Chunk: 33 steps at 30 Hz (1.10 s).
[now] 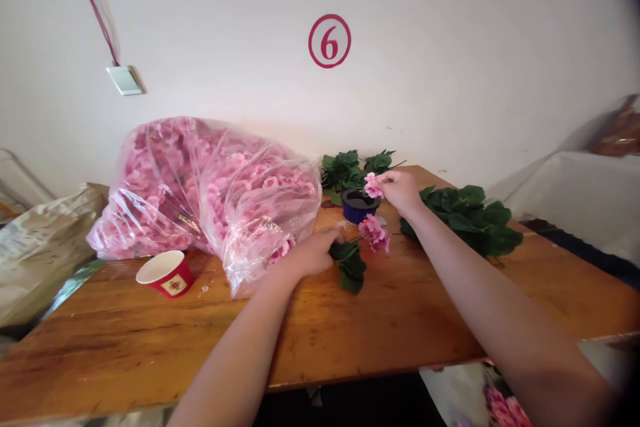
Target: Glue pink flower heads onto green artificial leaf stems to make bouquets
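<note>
My left hand [320,251] is closed on an artificial flower stem, with dark green leaves [349,265] hanging from it and a pink blossom [375,233] at its right. My right hand [399,189] pinches a small pink artificial flower [373,185] over the rim of a round dark blue tub [357,208]. The tub's inside looks dark; its contents cannot be made out. Behind the tub lie green leaf sprigs [343,170]. A larger pile of green leaves [470,217] rests right of my right wrist.
A big clear plastic bag [210,187] full of pink flowers covers the table's back left. In front of it stands a red paper cup [165,273]. The wooden table [400,320] meets a white wall. Sacks [45,247] stand at the left, and pink flowers [505,407] show below the front edge.
</note>
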Available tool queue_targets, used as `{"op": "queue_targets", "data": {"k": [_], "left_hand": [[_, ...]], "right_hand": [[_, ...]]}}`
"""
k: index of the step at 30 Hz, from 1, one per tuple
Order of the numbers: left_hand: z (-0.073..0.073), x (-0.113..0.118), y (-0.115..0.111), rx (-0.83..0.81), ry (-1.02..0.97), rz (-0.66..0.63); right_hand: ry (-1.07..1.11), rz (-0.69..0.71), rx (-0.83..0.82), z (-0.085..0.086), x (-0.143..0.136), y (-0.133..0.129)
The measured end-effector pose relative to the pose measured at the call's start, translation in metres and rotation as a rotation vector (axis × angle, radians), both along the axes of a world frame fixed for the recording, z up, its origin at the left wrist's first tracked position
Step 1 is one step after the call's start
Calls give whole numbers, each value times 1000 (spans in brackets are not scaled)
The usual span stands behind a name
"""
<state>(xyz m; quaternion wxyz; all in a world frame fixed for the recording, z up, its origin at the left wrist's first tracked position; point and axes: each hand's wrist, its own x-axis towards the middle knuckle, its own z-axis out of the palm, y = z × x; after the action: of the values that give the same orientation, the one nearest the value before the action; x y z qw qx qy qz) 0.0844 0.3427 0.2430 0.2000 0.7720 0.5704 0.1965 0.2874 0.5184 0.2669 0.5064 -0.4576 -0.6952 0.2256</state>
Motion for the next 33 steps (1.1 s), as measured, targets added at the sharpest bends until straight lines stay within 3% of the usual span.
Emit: {"op": "queue_targets", "data": {"k": [4, 7, 10, 13, 17, 24, 33], "left_hand": [[9, 1, 2, 88, -264, 18], [16, -4, 3, 51, -514, 89], [18, -10, 4, -78, -697, 169], [14, -11, 4, -291, -830, 152], [1, -6, 10, -513, -796, 170], [-21, 0, 23, -384, -494, 307], [-30, 7, 36, -50, -740, 426]], "right_hand": [[230, 53, -56, -7, 4, -8], [368, 101, -108, -9, 8, -11], [481, 118, -159, -10, 11, -10], [499, 113, -157, -13, 13, -9], [516, 103, -118, -19, 12, -9], [438, 77, -95, -23, 11, -13], [405, 82, -92, -27, 13, -8]]}}
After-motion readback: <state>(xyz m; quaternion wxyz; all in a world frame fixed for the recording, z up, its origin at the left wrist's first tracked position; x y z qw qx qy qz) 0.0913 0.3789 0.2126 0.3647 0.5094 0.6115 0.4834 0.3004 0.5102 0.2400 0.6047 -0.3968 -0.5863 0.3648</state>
